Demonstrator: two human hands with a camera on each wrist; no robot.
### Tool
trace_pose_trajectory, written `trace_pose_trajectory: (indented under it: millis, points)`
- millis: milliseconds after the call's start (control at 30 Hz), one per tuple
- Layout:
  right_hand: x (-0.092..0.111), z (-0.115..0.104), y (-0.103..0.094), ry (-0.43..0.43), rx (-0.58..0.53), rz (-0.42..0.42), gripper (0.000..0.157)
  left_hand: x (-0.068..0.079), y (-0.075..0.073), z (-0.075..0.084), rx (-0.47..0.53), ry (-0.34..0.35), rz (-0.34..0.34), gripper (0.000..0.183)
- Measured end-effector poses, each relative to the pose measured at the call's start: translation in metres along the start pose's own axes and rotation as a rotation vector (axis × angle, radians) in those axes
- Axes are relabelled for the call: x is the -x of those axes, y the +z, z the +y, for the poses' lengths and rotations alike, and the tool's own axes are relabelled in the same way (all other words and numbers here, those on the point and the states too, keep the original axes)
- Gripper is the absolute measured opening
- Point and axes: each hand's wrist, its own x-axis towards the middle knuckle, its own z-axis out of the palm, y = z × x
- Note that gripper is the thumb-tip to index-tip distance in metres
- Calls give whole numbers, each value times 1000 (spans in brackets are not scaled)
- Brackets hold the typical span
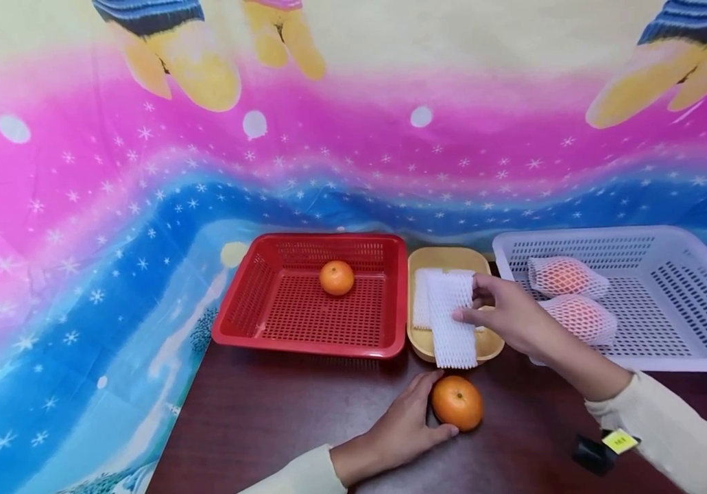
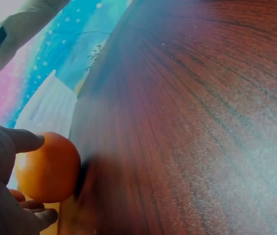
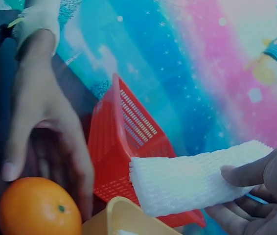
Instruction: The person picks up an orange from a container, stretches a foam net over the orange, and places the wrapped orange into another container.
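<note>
An orange [image 1: 458,403] sits on the dark wooden table, and my left hand [image 1: 404,424] curves round its left side, thumb and fingers at it. In the left wrist view the thumb touches the orange [image 2: 50,167] and the other fingers lie along its far side. My right hand [image 1: 509,312] pinches a flat white foam net sleeve [image 1: 454,329] between thumb and fingers, over the yellow basket [image 1: 421,348]. More white foam sleeves [image 1: 421,302] lie in that basket. The right wrist view shows the held foam sleeve [image 3: 192,181] stretched out from the fingers.
A red basket [image 1: 310,348] with one orange [image 1: 337,278] stands left of the yellow one. To the right, a pale lavender basket [image 1: 668,362] holds two fruits in foam nets [image 1: 569,276]. A patterned cloth [image 1: 353,137] hangs behind the table.
</note>
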Motion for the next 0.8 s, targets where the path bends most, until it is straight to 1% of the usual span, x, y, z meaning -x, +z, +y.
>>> trace_pose_trajectory:
  millis: [100,167,233,300,400,467,567,700,800]
  points:
    - [9,4,0,-34,-10,8,38,1,-4,2,17,2,16,77]
    - [15,7,0,-49,-5,11,36,2,-9,5,28,8,35,75]
    - [20,9,1,-59,-10,10,32,3,-14,8,39,29,63,71]
    - [25,11,1,-57,-16,6,31,3,-20,13,69,64,94,67]
    - [32,14,1,-62,2,8,31,2,-28,21,162,119,146,61]
    - [36,14,1,-70,5,10,30,0,-33,27,248,138,182,58]
    - [42,14,3,-101,-21,20,30,-7,-42,34,348,154,257,52]
    - [46,12,10,-155,-99,39,30,-18,-52,40,461,136,334,45]
    - [47,11,15,-194,-148,60,30,-23,-58,44,512,111,357,42]
